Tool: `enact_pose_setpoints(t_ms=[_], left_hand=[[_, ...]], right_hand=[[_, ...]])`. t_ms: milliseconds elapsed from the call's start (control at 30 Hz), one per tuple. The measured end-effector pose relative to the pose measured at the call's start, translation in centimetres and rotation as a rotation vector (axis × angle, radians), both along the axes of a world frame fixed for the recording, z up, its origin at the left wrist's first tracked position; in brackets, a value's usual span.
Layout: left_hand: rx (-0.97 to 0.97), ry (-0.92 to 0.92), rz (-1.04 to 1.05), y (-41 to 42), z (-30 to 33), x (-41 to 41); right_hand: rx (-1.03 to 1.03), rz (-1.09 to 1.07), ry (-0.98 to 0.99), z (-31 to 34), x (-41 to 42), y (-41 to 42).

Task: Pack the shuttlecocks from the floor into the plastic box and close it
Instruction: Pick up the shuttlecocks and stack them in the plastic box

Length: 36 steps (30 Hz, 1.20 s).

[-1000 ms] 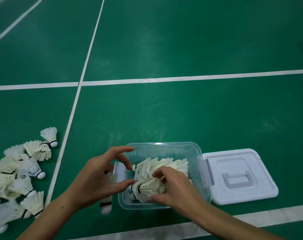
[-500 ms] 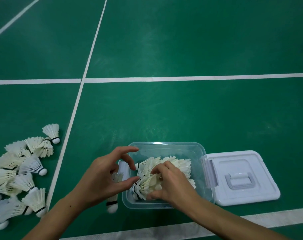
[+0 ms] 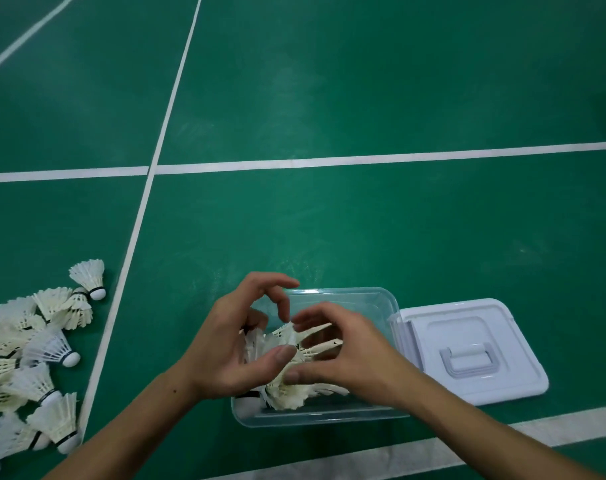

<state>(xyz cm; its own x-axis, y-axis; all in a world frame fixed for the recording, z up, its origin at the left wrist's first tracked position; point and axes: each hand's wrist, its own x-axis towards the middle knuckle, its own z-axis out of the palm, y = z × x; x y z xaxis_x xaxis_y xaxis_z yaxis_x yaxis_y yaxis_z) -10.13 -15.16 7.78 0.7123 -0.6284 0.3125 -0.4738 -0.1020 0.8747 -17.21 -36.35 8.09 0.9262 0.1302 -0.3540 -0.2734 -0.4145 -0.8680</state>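
L hand (image 3: 232, 344) and R hand (image 3: 350, 355), fingers curled, cup shuttlecock bunch (image 3: 294, 393) over clear plastic box (image 3: 381, 299) at 6 o'clock; loose shuttlecocks (image 3: 38, 341) at 8; lid (image 3: 474, 351) at 4.

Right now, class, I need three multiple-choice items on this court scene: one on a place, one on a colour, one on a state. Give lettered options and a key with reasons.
1. Where does the lid lie?
A. On the box
B. On the floor right of the box
C. Among the loose shuttlecocks

2. What colour is the floor?
A. Green
B. Blue
C. Brown

3. What state is the plastic box in?
A. Closed
B. Open, holding shuttlecocks
C. Open, empty

Key: 1 B, the lid rests flat beside the box's right wall. 2 A, green with white lines. 3 B, white shuttlecocks in the box show under the left hand and right hand.
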Motion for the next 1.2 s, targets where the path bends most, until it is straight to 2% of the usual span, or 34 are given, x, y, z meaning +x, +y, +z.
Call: enact_pose_setpoints(t_ms=[100, 167, 233, 333, 433, 500, 600, 700, 767, 933, 1067, 1200], left_hand=[[-0.124, 0.082, -0.088, -2.2, 1.0, -0.1], [-0.156, 0.111, -0.152, -3.4, 1.6, -0.1], [-0.115, 0.049, -0.158, -4.3, 1.9, 0.1], [-0.052, -0.11, -0.089, -4.6, 2.0, 0.4], [0.0, -0.134, 0.027, -3.2, 1.3, 1.0], [0.15, -0.142, 0.048, -1.3, 0.1, 1.3], [0.438, -0.195, -0.068, 2.0, -2.2, 0.7], [0.689, -0.351, -0.156, 3.6, -4.1, -0.4], [0.786, -0.451, -0.158, 3.7, -5.1, -0.7], [0.855, -0.524, -0.12, 2.4, -6.6, -0.7], [0.829, -0.528, -0.077, 2.1, -7.3, -1.0], [0.817, -0.545, -0.036, 2.1, -7.5, -1.3]], right_hand=[[0.359, 0.005, 0.11, 1.2, 0.8, 0.1], [0.476, 0.025, 0.128, 1.2, 1.2, 0.2], [0.532, 0.038, 0.13, 0.9, 1.5, 0.0], [0.426, -0.008, 0.098, 0.5, 1.6, -0.9], [0.24, -0.07, 0.047, -0.9, 0.9, -2.4], [0.142, -0.114, 0.026, -2.1, -0.2, -3.5], [0.059, -0.127, 0.011, -3.4, -2.1, -4.2], [0.0, -0.1, 0.009, -4.3, -3.6, -3.6], [-0.08, -0.068, -0.025, -4.9, -4.1, -2.7], [-0.242, -0.048, -0.099, -6.3, -4.2, -0.8], [-0.347, -0.072, -0.131, -7.0, -4.3, 0.1], [-0.276, -0.037, -0.036, -7.3, -3.6, 0.2]])
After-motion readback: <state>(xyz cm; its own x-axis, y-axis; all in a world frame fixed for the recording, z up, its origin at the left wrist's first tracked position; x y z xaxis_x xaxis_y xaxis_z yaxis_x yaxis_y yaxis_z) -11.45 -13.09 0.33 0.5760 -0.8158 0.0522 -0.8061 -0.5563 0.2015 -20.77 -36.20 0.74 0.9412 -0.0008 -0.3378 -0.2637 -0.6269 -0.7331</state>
